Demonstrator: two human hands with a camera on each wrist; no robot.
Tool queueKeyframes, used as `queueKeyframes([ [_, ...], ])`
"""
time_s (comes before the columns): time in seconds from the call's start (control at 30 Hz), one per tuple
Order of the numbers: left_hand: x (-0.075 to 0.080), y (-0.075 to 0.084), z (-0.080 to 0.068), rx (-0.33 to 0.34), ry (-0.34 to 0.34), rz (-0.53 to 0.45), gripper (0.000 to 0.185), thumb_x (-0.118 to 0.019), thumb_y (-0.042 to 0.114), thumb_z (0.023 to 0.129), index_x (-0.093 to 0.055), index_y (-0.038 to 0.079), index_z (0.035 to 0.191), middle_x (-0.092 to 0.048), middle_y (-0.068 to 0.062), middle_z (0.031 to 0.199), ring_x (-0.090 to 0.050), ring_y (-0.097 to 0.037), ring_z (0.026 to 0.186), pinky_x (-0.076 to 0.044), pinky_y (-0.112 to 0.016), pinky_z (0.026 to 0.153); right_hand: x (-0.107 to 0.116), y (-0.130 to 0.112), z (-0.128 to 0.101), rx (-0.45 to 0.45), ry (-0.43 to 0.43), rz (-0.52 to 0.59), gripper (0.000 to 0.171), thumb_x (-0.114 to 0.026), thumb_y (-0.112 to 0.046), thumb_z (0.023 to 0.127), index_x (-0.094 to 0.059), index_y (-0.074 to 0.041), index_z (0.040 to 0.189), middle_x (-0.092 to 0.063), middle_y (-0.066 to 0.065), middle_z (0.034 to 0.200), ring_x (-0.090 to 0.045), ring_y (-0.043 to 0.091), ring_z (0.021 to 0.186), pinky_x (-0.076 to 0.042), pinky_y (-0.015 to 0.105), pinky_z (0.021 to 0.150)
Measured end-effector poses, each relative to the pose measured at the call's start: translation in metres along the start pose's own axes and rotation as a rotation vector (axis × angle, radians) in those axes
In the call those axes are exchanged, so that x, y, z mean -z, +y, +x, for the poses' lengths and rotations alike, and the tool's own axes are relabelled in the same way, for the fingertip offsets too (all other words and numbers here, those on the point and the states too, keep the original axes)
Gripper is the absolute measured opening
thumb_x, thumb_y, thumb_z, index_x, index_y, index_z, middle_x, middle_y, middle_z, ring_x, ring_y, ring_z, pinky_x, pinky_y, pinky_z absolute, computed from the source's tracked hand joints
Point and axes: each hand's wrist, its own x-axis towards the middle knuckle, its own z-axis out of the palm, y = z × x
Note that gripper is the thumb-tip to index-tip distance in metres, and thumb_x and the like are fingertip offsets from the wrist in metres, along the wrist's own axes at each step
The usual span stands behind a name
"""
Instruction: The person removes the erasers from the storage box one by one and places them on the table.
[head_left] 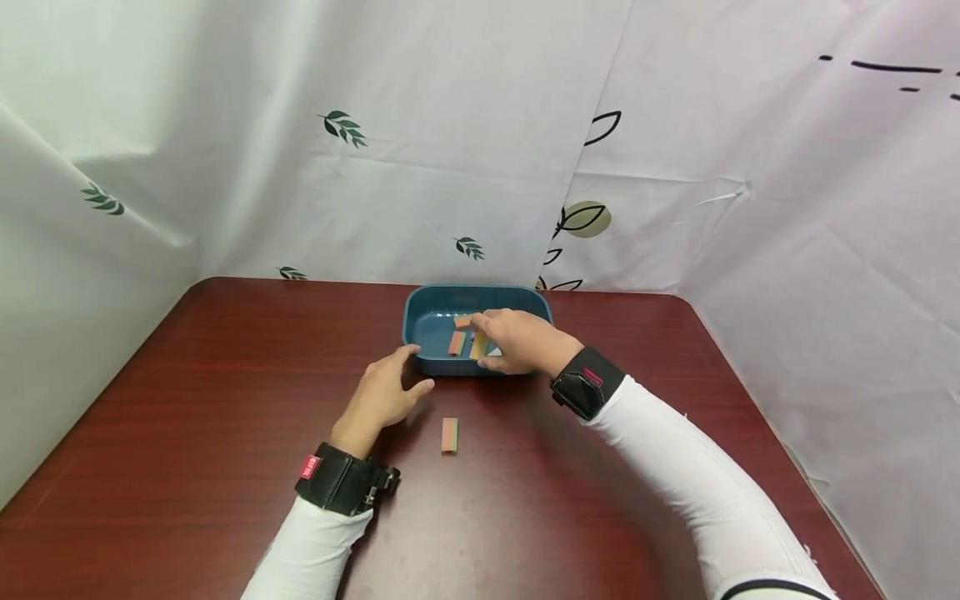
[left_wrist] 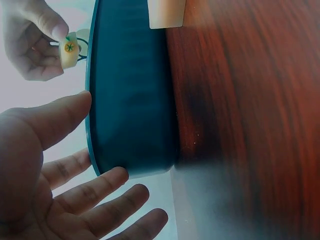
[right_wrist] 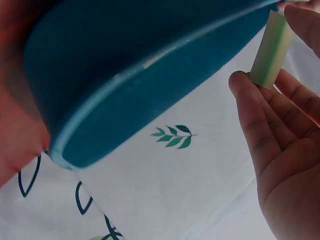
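Note:
A blue rectangular bin point(head_left: 429, 365) stands near the table's far edge. Over its opening, my right hand point(head_left: 517, 340) pinches a small striped eraser point(right_wrist: 272, 50) between thumb and fingers; its end, with a small orange-and-green mark, shows in the left wrist view. Inside the bin lie an orange-and-green eraser point(head_left: 457, 342) and a yellow one point(head_left: 478, 345), partly hidden by the right hand. My left hand point(head_left: 378, 398) is at the bin's near left corner, fingers spread and touching the rim. Another orange-and-green eraser point(head_left: 449, 436) lies on the table before the bin.
The dark red wooden table point(head_left: 187, 400) reaches back to a white patterned curtain point(head_left: 420, 150), which also hangs along both sides. Each wrist wears a black strap, the left one point(head_left: 341, 479) close above the tabletop.

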Motion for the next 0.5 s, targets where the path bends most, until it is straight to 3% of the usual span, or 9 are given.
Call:
queueKeyframes([
  [0.07, 0.0, 0.0, 0.0, -0.002, 0.0, -0.001, 0.065, -0.067, 0.029, 0.093, -0.039, 0.008, 0.147, -0.043, -0.024, 0.144, -0.04, -0.042, 0.132, -0.037, -0.058, 0.102, -0.004, -0.002, -0.003, 0.02, 0.021, 0.018, 0.062, -0.072, -0.025, 0.089, -0.044, -0.009, 0.142, -0.065, 0.003, 0.103, -0.064, 0.016, 0.094, -0.053, 0.033, 0.083],
  [0.27, 0.001, 0.0, 0.001, 0.001, 0.0, -0.001, 0.065, -0.067, 0.029, 0.093, -0.039, 0.008, 0.148, -0.043, -0.024, 0.144, -0.04, -0.041, 0.132, -0.037, -0.058, 0.103, -0.015, -0.009, -0.013, 0.021, 0.016, 0.019, 0.045, -0.073, -0.028, 0.088, -0.055, -0.003, 0.12, -0.062, 0.006, 0.102, -0.061, 0.016, 0.088, -0.051, 0.035, 0.081],
  [0.5, 0.0, 0.0, 0.001, 0.024, -0.008, 0.001, 0.066, -0.067, 0.029, 0.093, -0.038, 0.009, 0.148, -0.042, -0.023, 0.146, -0.04, -0.041, 0.132, -0.037, -0.058, 0.103, -0.028, -0.017, -0.024, 0.056, 0.054, 0.097, 0.043, -0.075, -0.026, 0.087, -0.057, -0.003, 0.118, -0.062, 0.007, 0.107, -0.06, 0.016, 0.087, -0.052, 0.03, 0.073],
])
